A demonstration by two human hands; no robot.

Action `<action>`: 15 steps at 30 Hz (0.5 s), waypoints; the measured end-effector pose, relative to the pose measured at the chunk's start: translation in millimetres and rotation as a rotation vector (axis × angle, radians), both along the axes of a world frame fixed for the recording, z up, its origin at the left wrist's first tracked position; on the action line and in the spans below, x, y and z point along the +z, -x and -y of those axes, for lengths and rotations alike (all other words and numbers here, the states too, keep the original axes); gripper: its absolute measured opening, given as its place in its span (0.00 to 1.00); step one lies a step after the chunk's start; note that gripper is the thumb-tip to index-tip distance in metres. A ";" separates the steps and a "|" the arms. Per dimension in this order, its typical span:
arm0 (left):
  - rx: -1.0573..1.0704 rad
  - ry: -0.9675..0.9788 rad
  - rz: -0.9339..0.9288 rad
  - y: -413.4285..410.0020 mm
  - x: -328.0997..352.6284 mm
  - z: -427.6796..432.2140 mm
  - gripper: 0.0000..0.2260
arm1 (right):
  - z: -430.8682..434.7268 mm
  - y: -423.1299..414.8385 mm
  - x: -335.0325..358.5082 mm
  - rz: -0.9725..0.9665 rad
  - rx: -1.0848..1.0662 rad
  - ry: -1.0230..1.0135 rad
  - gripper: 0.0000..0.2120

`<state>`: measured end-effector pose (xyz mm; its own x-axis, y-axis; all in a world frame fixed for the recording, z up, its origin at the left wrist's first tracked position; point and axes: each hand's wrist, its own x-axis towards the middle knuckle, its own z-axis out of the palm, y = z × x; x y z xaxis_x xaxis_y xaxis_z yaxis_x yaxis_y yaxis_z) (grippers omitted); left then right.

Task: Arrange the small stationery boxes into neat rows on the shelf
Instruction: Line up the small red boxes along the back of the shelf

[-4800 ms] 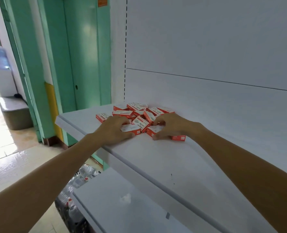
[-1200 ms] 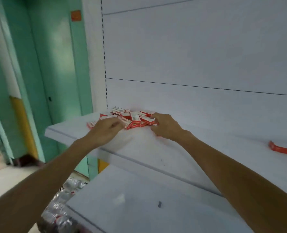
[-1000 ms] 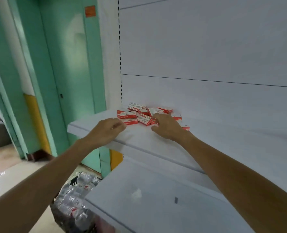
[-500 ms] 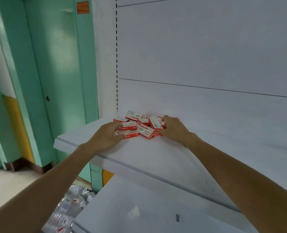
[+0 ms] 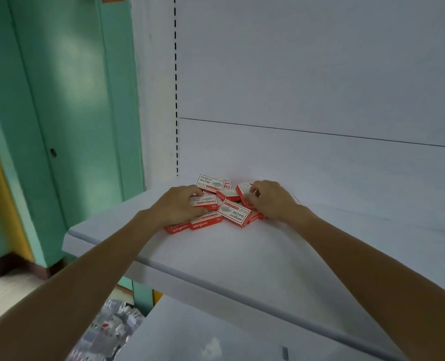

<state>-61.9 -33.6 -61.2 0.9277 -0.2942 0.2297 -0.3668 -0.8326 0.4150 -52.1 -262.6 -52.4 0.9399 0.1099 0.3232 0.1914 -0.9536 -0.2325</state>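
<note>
Several small red and white stationery boxes lie in a loose heap near the left end of the white shelf, close to the back panel. My left hand is on the heap's left side, its fingers and thumb curled round one flat box. My right hand is on the heap's right side, fingertips pinching an upright box. Boxes under both hands are partly hidden.
The shelf's front edge runs diagonally below my arms. A lower white shelf sits beneath. A pack of plastic bottles lies on the floor at the lower left. A green door stands to the left.
Both hands have closed in on the heap. My left hand moved from the heap's near edge onto a flat box and took hold of it; my right hand now pinches an upright box.
</note>
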 end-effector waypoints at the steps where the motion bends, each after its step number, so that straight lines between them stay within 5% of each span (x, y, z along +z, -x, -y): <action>1: -0.011 0.012 -0.005 -2.4 0.9 -2.5 0.23 | -2.6 -2.0 -0.2 -0.013 -0.026 0.002 0.20; 4: -0.059 0.071 -0.019 -5.3 3.5 -6.3 0.23 | -10.6 -5.9 -2.7 -0.027 -0.083 0.053 0.27; 15: -0.253 0.070 0.048 -14.9 13.3 -18.2 0.22 | -25.1 18.1 4.0 0.054 -0.220 -0.003 0.21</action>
